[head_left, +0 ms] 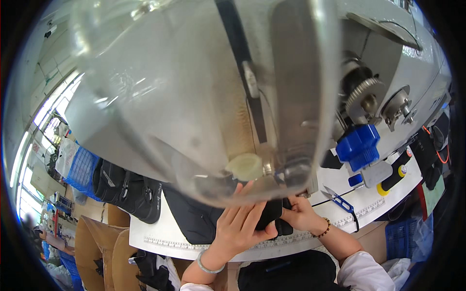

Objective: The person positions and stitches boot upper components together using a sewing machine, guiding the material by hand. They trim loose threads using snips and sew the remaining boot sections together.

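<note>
My left hand lies on black fabric with its fingers stretched out toward the sewing machine. Its fingertips partly show behind the lower edge of a clear plastic guard. To its right, my right hand is closed, thumb and fingers pinching a folded edge of the black fabric. This folded part stands up between the two hands. The needle area is blurred behind the guard, so whether the fabric lies under the needle I cannot tell.
On the white table, blue-handled thread snips lie right of my right hand, near a printed ruler strip. Yellow-ended thread spools are farther right. Black bag-like pieces, a blue crate and cardboard boxes stand left.
</note>
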The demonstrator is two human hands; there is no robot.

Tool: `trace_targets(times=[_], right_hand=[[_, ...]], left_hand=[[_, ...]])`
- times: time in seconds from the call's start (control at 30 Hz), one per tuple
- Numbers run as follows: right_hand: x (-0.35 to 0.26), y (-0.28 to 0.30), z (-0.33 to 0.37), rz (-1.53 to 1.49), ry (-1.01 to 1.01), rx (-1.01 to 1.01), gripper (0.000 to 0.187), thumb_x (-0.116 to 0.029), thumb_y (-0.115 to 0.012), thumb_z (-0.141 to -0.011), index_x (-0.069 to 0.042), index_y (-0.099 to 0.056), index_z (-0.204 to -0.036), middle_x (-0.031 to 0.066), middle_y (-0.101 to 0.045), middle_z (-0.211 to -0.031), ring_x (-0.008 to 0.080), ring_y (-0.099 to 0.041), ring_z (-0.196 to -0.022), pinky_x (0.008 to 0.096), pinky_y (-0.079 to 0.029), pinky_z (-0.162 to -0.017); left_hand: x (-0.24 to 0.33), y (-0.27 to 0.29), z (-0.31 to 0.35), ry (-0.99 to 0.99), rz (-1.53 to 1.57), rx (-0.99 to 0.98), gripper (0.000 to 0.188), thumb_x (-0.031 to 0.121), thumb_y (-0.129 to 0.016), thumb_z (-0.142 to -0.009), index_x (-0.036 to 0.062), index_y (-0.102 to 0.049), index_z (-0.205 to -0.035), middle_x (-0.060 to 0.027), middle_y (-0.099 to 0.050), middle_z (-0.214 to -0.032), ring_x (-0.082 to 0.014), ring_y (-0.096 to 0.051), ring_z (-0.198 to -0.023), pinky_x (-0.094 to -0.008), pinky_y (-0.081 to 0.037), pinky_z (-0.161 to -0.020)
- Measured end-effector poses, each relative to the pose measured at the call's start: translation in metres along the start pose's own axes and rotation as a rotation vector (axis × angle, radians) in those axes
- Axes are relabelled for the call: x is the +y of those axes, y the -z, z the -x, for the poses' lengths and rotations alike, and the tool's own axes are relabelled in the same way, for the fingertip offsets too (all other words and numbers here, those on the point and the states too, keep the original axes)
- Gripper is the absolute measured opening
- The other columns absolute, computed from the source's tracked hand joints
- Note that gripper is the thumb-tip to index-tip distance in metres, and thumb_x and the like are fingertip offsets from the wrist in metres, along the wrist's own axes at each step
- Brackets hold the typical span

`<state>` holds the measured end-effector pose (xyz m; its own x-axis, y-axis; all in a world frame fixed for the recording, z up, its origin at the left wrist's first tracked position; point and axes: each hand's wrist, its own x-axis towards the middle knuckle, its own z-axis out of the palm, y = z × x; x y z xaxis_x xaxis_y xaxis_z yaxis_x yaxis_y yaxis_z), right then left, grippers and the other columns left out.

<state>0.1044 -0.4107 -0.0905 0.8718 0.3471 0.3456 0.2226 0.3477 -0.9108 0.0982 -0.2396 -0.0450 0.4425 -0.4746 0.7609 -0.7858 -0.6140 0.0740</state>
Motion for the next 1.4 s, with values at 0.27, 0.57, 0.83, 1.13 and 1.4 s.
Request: trace_targets(times=[0.27, 0.57, 0.83, 1.13, 1.4], right_hand=[[-0.002, -0.001, -0.001, 0.009, -0.017, 0.02, 0.025, -0.003, -0.059, -0.089, 0.001, -0.056, -0.114, 0.0017, -0.062, -0.097, 0.0051, -0.052, -0.089, 0.0212, -0.044, -0.075], [-0.019, -0.006, 0.004, -0.101, -0.209, 0.031, 0.033, -0.003, -0.062, -0.087, 0.002, -0.052, -0.118, 0.0013, -0.061, -0.102, 0.005, -0.054, -0.093, 0.0201, -0.046, -0.076], [-0.019, 0.009, 0.041, 0.589, 0.138, -0.14, 0.029, -0.007, -0.071, -0.08, 0.0, -0.054, -0.102, 0.0133, -0.056, -0.098, 0.0271, -0.051, -0.088, 0.0339, -0.044, -0.073], [-0.014, 0.014, 0.036, 0.603, 0.271, -0.174, 0.015, -0.001, -0.069, -0.075, -0.003, -0.063, -0.089, 0.0106, -0.061, -0.092, 0.0283, -0.055, -0.086, 0.0346, -0.046, -0.075], [-0.02, 0.013, 0.03, 0.493, 0.166, -0.204, 0.016, -0.001, -0.069, -0.074, -0.003, -0.06, -0.088, 0.0117, -0.06, -0.085, 0.0312, -0.056, -0.075, 0.0346, -0.046, -0.07]], left_hand=[[-0.003, 0.001, -0.004, 0.01, 0.033, 0.017, 0.041, 0.025, -0.064, -0.079, -0.0029, -0.06, -0.109, -0.0184, -0.064, -0.105, -0.0367, -0.061, -0.105, -0.0469, -0.049, -0.094], [-0.004, 0.004, -0.009, 0.109, 0.102, -0.016, 0.052, 0.016, -0.072, -0.066, -0.0018, -0.06, -0.113, -0.0157, -0.059, -0.116, -0.0339, -0.059, -0.108, -0.0442, -0.047, -0.098], [0.005, 0.026, 0.039, 0.028, 0.058, 0.027, 0.053, 0.02, -0.079, -0.066, 0.0026, -0.061, -0.112, -0.0178, -0.057, -0.122, -0.0327, -0.054, -0.118, -0.0496, -0.04, -0.101], [0.01, 0.011, 0.062, -0.032, -0.129, -0.073, 0.047, 0.023, -0.073, -0.072, 0.0045, -0.061, -0.114, -0.0203, -0.057, -0.124, -0.0382, -0.054, -0.117, -0.0527, -0.042, -0.099], [0.013, 0.022, 0.047, -0.037, -0.118, -0.122, 0.05, 0.024, -0.076, -0.069, 0.0059, -0.062, -0.114, -0.0192, -0.057, -0.125, -0.0358, -0.056, -0.116, -0.0496, -0.043, -0.099]])
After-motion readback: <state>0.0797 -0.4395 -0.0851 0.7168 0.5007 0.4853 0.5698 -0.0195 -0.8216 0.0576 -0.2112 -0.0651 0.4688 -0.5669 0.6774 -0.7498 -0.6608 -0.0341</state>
